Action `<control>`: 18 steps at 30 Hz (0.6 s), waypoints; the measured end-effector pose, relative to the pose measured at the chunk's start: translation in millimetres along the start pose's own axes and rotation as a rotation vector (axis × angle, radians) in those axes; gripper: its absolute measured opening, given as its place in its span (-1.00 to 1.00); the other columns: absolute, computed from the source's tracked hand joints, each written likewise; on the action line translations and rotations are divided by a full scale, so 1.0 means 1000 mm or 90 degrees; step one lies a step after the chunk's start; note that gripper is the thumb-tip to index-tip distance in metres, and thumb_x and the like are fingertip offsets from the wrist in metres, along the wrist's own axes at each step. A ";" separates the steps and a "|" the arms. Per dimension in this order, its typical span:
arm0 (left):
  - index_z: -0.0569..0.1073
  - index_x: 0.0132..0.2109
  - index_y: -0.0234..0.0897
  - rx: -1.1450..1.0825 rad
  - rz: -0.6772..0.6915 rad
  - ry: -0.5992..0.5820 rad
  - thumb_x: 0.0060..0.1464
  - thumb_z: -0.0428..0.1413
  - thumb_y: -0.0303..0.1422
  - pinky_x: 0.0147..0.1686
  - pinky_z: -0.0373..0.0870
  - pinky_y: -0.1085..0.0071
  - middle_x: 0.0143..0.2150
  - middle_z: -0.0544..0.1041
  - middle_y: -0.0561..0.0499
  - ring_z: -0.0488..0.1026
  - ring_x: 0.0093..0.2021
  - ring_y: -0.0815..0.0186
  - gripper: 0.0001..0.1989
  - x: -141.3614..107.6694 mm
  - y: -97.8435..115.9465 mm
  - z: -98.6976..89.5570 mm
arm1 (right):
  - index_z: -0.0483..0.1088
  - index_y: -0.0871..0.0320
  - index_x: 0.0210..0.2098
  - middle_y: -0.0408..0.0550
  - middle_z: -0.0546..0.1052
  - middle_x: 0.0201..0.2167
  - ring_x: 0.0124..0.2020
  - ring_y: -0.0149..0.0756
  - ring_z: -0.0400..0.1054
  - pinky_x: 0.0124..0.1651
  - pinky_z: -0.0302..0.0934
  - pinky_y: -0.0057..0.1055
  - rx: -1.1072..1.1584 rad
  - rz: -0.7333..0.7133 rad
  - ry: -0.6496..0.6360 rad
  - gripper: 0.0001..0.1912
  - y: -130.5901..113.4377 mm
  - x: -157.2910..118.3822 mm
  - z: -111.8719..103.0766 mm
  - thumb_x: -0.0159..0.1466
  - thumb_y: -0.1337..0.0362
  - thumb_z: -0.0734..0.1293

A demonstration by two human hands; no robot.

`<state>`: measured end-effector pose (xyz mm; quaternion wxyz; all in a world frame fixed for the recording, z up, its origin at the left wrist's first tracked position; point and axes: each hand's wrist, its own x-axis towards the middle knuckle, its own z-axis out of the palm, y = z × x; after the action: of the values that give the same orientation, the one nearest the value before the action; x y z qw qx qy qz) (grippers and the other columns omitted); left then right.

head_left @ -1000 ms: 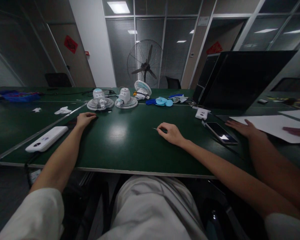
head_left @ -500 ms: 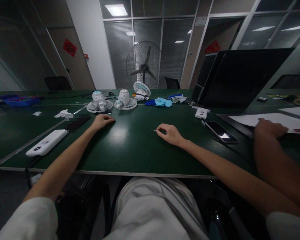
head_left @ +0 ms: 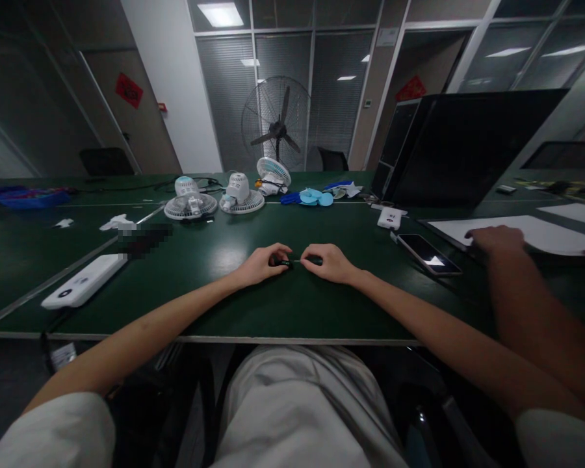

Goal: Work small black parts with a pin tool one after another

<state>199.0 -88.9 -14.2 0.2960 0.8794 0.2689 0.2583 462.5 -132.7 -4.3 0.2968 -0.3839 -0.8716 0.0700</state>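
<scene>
Over the green table [head_left: 253, 312], my two hands face each other, a short gap between them. My right hand [head_left: 335, 264] is closed around a small screwdriver [head_left: 314, 260], its dark handle partly hidden by the fingers. The thin metal shaft points left. My left hand [head_left: 260, 266] pinches a small black piece [head_left: 285, 263], too small to make out its kind. The shaft's tip reaches this piece or lies right beside it; I cannot tell if they touch.
Small white fans [head_left: 241, 198] and light-blue fan blades [head_left: 316, 197] lie at the back. A white power strip [head_left: 85, 281] is on the left. Rightward are a phone [head_left: 429, 253], a white box [head_left: 390, 218], a black computer case [head_left: 468, 149] and another person's hand [head_left: 500, 240] on paper.
My left hand has come right from near the fans to the screwdriver's tip, now with the black piece in its fingers. My right hand has hardly moved. The other person's hand has shifted left.
</scene>
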 end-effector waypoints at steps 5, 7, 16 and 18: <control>0.55 0.06 -0.25 0.067 0.026 -0.002 0.20 0.23 -0.27 -0.18 0.38 0.40 -0.07 0.55 -0.05 0.48 -0.15 0.27 -0.69 0.000 0.001 -0.002 | 0.56 0.13 -0.22 -0.08 0.61 -0.28 -0.31 -0.27 0.47 -0.20 0.24 -0.39 -0.001 -0.006 -0.004 -0.91 0.001 0.000 0.000 0.32 0.31 0.38; 0.59 0.00 -0.25 0.083 0.028 -0.007 0.22 0.22 -0.24 -0.19 0.37 0.40 -0.10 0.53 -0.06 0.46 -0.18 0.27 -0.74 0.000 0.001 -0.002 | 0.56 0.13 -0.22 -0.08 0.61 -0.28 -0.30 -0.27 0.47 -0.19 0.24 -0.39 -0.001 -0.010 -0.007 -0.91 0.002 -0.001 0.002 0.32 0.30 0.38; 0.63 -0.06 -0.27 0.056 0.026 -0.015 0.21 0.24 -0.16 -0.23 0.33 0.40 -0.15 0.50 -0.06 0.42 -0.24 0.29 -0.71 0.004 -0.001 -0.002 | 0.56 0.11 -0.21 -0.07 0.61 -0.26 -0.28 -0.25 0.48 -0.15 0.26 -0.36 0.004 -0.020 -0.017 -0.90 0.004 -0.001 0.006 0.34 0.28 0.37; 0.62 -0.06 -0.27 0.049 0.021 -0.016 0.21 0.24 -0.14 -0.25 0.33 0.40 -0.15 0.50 -0.06 0.43 -0.25 0.29 -0.70 0.004 -0.002 -0.001 | 0.55 0.11 -0.19 -0.06 0.61 -0.25 -0.27 -0.24 0.48 -0.15 0.27 -0.36 0.008 -0.021 -0.021 -0.89 0.003 -0.001 0.005 0.35 0.28 0.37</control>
<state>200.6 -85.0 -13.4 0.2606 0.8978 0.2602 0.2417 462.0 -130.3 -10.2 0.2861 -0.3663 -0.8821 0.0764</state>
